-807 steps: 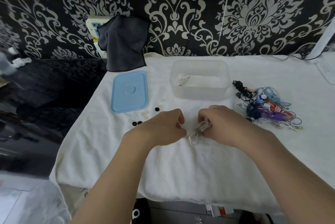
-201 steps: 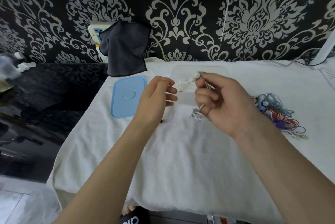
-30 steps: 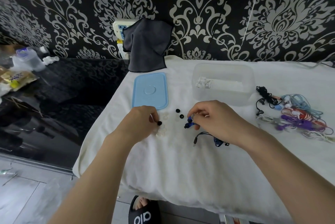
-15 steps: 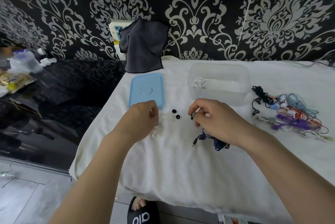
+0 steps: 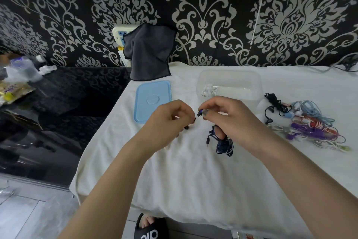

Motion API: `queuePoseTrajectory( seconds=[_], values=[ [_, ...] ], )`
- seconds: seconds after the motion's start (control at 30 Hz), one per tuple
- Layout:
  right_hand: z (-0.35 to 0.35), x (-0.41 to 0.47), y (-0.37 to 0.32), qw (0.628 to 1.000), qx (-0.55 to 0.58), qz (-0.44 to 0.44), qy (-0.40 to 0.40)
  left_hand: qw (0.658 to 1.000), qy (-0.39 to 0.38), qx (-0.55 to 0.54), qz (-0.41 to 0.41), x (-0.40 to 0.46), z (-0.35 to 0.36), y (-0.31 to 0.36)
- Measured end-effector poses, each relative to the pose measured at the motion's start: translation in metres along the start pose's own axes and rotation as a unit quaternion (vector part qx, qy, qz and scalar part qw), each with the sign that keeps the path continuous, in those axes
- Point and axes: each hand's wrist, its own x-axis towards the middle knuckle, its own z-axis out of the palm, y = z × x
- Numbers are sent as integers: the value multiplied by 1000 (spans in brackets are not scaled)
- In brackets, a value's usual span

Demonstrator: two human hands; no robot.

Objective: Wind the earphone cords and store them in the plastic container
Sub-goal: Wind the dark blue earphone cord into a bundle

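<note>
The right hand (image 5: 232,120) pinches one earbud of the dark blue earphone (image 5: 222,142) between thumb and forefinger, grip clamped on it at the fingertip end, and that bud points left toward the left hand (image 5: 170,120), which sits just beside it with its own grip closed on something small and dark; I cannot tell for certain what, though it looks like an ear tip. The rest of the blue cord hangs from under the right palm down to the white cloth on the desk (image 5: 193,180), in a loose bunch with its long axis running roughly toward the person, the plug end lying at the left of the bunch. So the thing to be wound lies below and slightly nearer than the right grip, and the right hand is plainly the nearer one to it. The plastic container (image 5: 251,83) stands just beyond both hands, open, with one pale wound earphone (image 5: 208,90) in its left end; its blue lid (image 5: 153,101) lies flat to the left. A tangle of other earphones (image 5: 306,124) waits at the right.
</note>
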Motion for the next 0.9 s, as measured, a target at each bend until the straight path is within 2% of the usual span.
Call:
queuePoseTrajectory(
  seconds=[0.3,0.73,0.9],
  values=[
    [2,5,0,999,30,4,14,993,19,-110,-29,10,6,2],
    [-1,13,0,997,53,-5,47,991,12,-130,-36,15,6,7],
    [-3,12,0,997,54,-6,58,993,11,-117,-11,15,5,8]
  ],
)
